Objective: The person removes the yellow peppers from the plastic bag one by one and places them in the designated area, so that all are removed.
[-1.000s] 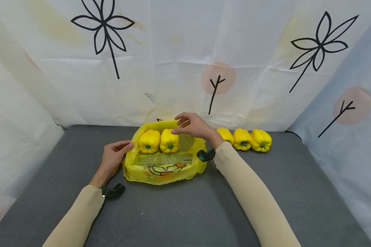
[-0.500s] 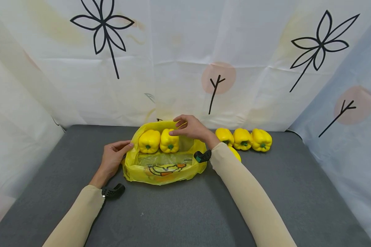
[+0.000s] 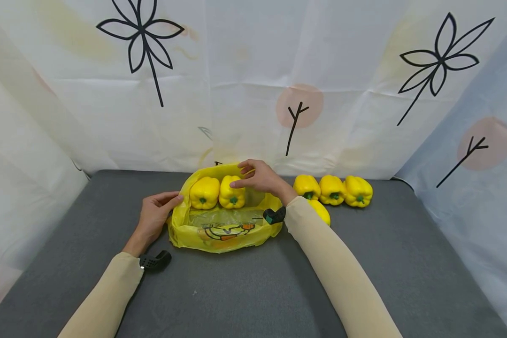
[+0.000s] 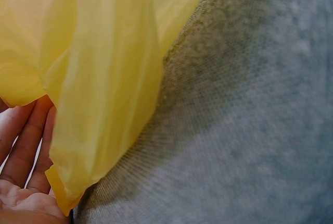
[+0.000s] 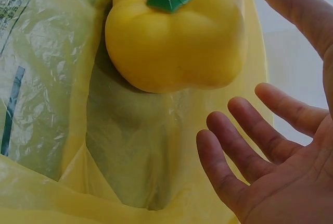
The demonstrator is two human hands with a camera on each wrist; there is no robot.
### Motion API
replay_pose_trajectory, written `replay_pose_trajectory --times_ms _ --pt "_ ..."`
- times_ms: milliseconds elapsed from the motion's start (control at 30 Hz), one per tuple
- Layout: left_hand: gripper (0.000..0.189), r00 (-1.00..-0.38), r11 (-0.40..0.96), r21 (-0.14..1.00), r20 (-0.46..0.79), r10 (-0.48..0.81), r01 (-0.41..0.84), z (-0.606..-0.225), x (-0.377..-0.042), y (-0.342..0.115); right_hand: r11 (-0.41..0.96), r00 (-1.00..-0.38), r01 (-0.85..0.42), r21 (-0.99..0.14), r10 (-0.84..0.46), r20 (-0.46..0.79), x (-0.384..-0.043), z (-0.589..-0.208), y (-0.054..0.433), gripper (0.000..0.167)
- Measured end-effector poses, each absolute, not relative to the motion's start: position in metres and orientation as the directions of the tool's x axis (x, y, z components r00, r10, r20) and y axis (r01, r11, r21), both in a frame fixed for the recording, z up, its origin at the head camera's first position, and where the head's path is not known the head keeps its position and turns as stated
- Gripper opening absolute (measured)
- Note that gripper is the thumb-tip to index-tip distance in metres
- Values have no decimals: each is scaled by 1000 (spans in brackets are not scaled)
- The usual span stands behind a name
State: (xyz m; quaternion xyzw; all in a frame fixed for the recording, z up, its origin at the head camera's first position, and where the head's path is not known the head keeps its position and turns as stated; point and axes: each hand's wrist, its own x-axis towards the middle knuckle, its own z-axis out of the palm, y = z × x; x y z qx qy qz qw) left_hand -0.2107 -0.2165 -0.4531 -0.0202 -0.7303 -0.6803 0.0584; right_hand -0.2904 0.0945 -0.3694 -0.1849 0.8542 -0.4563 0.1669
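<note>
A yellow plastic bag (image 3: pixel 181 234) sits with its mouth wide open on the dark grey table. Two yellow bell peppers with green stems are inside, a left one (image 3: pixel 204 193) and a right one (image 3: pixel 231 193). At the bag's left rim my left hand (image 3: pixel 153 216) holds the edge between thumb and fingers; the left wrist view shows its fingers (image 4: pixel 23 146) partly behind the yellow film. My right hand (image 3: pixel 262 179) hovers over the bag's back right side beside the right pepper, fingers spread with nothing in them. The right wrist view shows that pepper (image 5: pixel 174 47) apart from the fingertips.
Right of the bag, three more yellow bell peppers stand in a row: one (image 3: pixel 306 187), a middle one (image 3: pixel 332 190) and an end one (image 3: pixel 358 191). Another pepper (image 3: pixel 322 212) lies before them, partly hidden by the right sleeve. A white printed curtain (image 3: pixel 342 117) hangs behind the table.
My right hand has shifted slightly left and down over the bag, uncovering more of the peppers outside it. The left hand and the bag stay as they were.
</note>
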Motion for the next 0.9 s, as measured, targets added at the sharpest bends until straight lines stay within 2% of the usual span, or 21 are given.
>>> replay_pose_trajectory --times_ms 467,900 --pt "45 -992 73 991 118 -41 115 -452 -211 -217 538 -871 -162 -827 -472 -137 -288 -373 91 81" --pt "44 -991 74 990 126 -42 123 -453 -211 -217 568 -856 -179 -803 -493 -158 -286 -378 88 80"
